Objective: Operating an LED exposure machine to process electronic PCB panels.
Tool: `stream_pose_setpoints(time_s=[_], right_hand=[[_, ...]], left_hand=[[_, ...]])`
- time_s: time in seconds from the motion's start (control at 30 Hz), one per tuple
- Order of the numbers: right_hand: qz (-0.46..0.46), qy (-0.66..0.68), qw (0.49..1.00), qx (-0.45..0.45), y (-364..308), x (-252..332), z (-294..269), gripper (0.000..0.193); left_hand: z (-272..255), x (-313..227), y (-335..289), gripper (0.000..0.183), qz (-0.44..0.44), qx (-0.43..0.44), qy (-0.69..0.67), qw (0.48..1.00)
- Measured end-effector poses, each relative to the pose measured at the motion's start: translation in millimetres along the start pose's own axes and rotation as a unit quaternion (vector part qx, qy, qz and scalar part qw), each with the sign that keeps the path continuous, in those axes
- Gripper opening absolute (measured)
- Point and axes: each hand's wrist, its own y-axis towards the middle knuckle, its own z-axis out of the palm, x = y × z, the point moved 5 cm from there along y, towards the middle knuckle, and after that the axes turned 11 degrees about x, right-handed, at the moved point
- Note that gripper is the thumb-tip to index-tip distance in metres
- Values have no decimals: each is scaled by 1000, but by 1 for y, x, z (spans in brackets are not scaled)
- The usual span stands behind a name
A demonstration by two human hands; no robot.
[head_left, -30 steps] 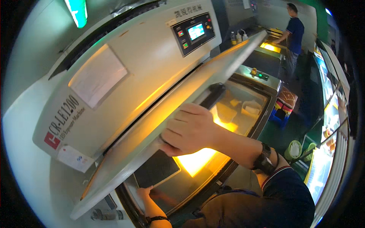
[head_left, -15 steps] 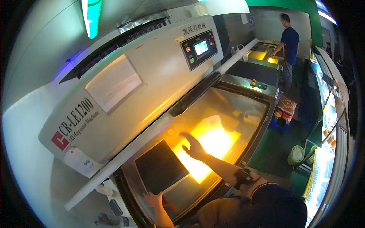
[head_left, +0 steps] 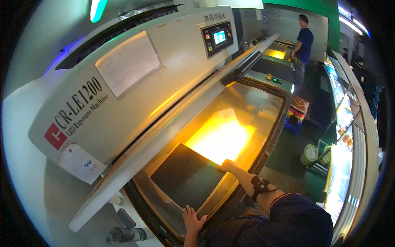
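A dark rectangular panel (head_left: 185, 177) lies on the glass bed (head_left: 251, 96) of a large exposure machine. At its right corner is my right hand (head_left: 226, 166), with the fingers closed and appearing to pinch the edge. My left hand (head_left: 193, 221) lies at the panel's near edge, fingers spread, holding nothing. A bright yellow glow (head_left: 222, 138) lights the glass just beyond the panel. A black strap device (head_left: 260, 186) is on my right wrist.
Along the bed's far side runs a long pale bar (head_left: 164, 142), below the machine's housing (head_left: 181, 57). A dark cylinder (head_left: 127, 234) lies at lower left. Stools (head_left: 298, 109) and a bin (head_left: 309, 153) stand at right. Another person (head_left: 303, 45) stands at a farther bed.
My right hand has come down from above the glow to the panel's right corner. The panel covers more of the lit strip. My left hand sits farther right. The view has shifted.
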Motion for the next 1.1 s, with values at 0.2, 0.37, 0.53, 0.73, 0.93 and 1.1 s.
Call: stream_pose_setpoints(time_s=[0.2, 0.37, 0.53, 0.73, 0.93, 1.1], right_hand=[[-118, 132, 984, -2, -125, -42, 41, 91], [98, 315, 942, -62, -238, -185, 118, 89], [85, 587, 738, -322, -442, -266, 106, 67], [56, 722, 415, -551, -547, -347, 253, 38], [-42, 801, 136, -582, -599, -395, 358, 37], [-73, 743, 47, -663, -663, -440, 414, 39]], left_hand=[[-2, 17, -11, 83, 70, 22, -117, 990], [-42, -19, -39, 58, 131, -85, 49, 986], [-6, -52, 1, 70, 87, -65, 75, 991], [40, -179, 34, 68, 238, -16, 19, 971], [115, -400, -45, 58, 455, 260, -153, 838], [151, -556, -200, 41, 549, 503, -168, 646]])
